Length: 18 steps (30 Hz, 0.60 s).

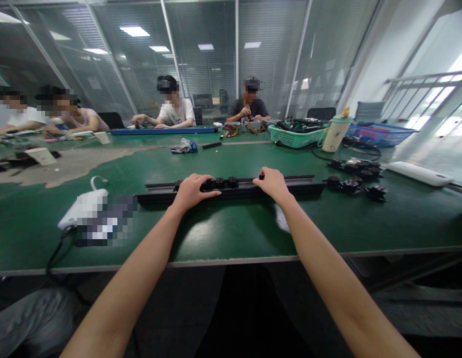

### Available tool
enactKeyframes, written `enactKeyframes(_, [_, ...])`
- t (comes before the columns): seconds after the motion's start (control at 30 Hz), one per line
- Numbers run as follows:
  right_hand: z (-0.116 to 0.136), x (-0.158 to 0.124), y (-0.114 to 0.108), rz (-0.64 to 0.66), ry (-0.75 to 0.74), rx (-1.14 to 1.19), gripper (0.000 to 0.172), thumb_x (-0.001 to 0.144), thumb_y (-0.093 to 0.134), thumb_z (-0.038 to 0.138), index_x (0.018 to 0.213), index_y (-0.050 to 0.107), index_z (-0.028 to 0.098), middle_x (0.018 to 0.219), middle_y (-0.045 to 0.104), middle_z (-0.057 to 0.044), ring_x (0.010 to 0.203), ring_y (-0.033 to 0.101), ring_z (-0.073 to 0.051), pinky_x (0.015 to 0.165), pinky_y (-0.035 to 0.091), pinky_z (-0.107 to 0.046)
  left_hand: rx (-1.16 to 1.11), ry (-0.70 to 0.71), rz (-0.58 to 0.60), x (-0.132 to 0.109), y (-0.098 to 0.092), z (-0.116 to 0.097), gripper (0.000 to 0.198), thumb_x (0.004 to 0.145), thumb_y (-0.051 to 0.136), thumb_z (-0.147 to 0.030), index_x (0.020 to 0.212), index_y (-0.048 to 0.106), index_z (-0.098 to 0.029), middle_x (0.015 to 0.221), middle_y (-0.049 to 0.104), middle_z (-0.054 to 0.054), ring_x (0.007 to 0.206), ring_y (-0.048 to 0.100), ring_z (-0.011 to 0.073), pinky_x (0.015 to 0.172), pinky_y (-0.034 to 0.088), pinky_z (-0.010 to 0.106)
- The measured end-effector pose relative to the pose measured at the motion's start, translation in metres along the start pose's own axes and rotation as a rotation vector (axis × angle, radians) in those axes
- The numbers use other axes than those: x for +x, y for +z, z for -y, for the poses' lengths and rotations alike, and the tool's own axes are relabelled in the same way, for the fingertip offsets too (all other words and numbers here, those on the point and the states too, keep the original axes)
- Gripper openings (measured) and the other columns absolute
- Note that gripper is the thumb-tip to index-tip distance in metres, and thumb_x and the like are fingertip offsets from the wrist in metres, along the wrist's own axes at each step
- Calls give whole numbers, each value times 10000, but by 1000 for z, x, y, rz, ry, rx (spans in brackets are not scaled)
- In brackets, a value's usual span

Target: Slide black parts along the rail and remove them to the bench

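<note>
Two baskets stand on the far side of the green workbench point(231, 233): a teal plastic basket point(296, 136) heaped with black cables, and further right a blue basket point(380, 134) with red and blue contents, too small to tell what. A cream bottle point(336, 133) with a teal lid stands just right of the teal basket. Head view: a long black rail point(231, 191) lies across the bench, roughly parallel to the near edge point(231, 262), with black fittings point(219, 183) seated along its top. Left hand point(195, 191) is clenched palm-down over the fittings; right hand point(271, 183) pinches one near the rail's middle. Loose black star-shaped parts point(352, 186) lie just past the rail's right end, with a white oblong unit point(413, 174) beyond them. A white device point(84, 206), partly pixelated, sits left of the rail, its cable running over the near edge. Bare green bench lies between rail and near edge.
</note>
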State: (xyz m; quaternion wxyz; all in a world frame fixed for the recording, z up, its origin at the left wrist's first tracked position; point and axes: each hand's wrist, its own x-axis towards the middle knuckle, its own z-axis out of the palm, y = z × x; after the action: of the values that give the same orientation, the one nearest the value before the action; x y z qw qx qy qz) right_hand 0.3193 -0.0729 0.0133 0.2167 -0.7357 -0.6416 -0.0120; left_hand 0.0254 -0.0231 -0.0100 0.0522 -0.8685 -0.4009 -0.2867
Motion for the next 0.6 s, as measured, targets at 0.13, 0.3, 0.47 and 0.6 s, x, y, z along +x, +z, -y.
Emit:
enactKeyframes(0.13, [0, 0, 0, 0, 10, -4, 289, 897, 626, 363, 1082, 714, 158, 1098, 759, -135, 1058, 690, -268, 878, 473, -318, 0, 4, -7, 0, 0, 0, 606, 843, 663, -707, 1210, 700, -227, 1153, 725, 111, 1082, 633, 301, 986, 498, 429])
enactKeyframes(0.3, [0, -1, -2, 8, 21, -6, 296, 900, 621, 369, 1090, 715, 162, 1099, 759, -134, 1065, 688, -266, 883, 475, -319, -4, 7, -7, 0, 0, -2, 608, 844, 669, -697, 1213, 703, -215, 1162, 725, 118, 1092, 632, 302, 996, 495, 428])
enactKeyframes(0.47, [-1, -1, -3, 9, 24, -11, 300, 901, 621, 374, 1089, 713, 159, 1104, 757, -139, 1069, 687, -273, 886, 476, -326, -2, 2, -5, 0, -1, -2, 610, 846, 665, -700, 1211, 703, -213, 1160, 728, 121, 1088, 635, 307, 993, 497, 438])
enactKeyframes(0.6, [-2, 0, -3, 11, 24, -22, 302, 904, 607, 373, 1091, 711, 160, 1105, 758, -140, 1071, 687, -275, 885, 475, -328, -7, 5, -10, -1, -1, -2, 607, 845, 667, -698, 1213, 700, -216, 1176, 726, 119, 1103, 632, 306, 1003, 494, 437])
